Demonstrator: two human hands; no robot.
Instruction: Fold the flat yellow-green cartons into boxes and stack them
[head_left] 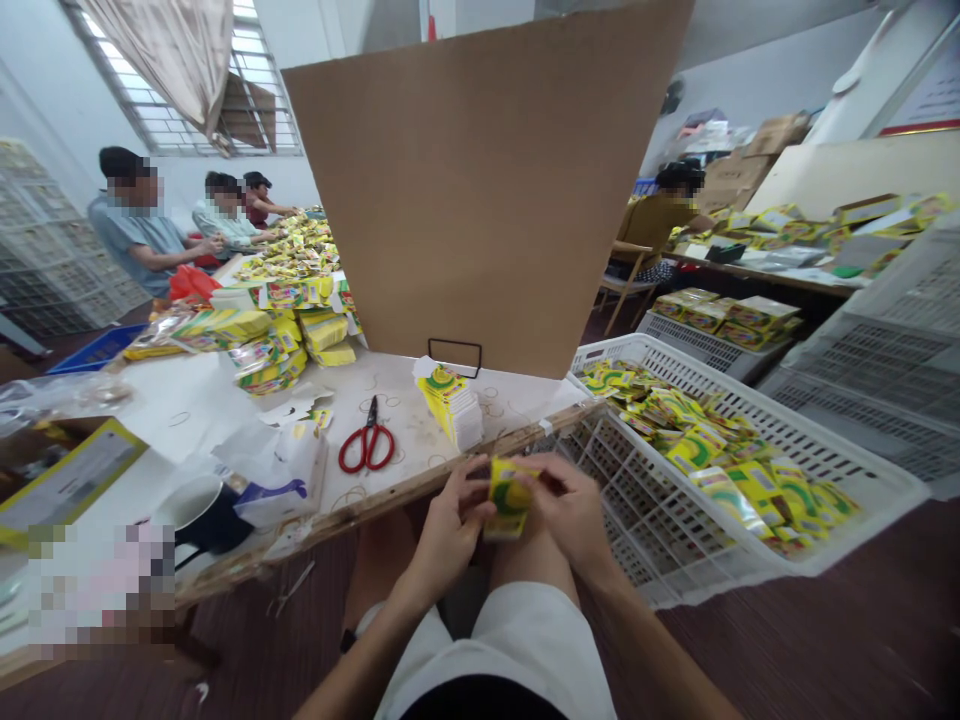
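Observation:
Above my lap, a small yellow-and-green packet [510, 500] is held between both hands. My left hand [454, 515] grips its left side, thumb across the front. My right hand [570, 505] pinches its upper right edge; those fingertips are slightly blurred. Just beyond, at the table's front edge, stands a stack of yellow-and-white cards [454, 405]. Scissors with red handles [367, 440] lie to the left of that stack. At my right, a white plastic crate [847, 540] holds many similar yellow-and-green packets [697, 445].
A tall cardboard sheet [480, 200] stands upright behind the cards. On the left are a dark mug [214, 520], a tissue pack [274, 495], an open box [67, 480] and packet bundles [270, 350]. Several people sit working farther back. Grey crates [870, 370] are stacked at right.

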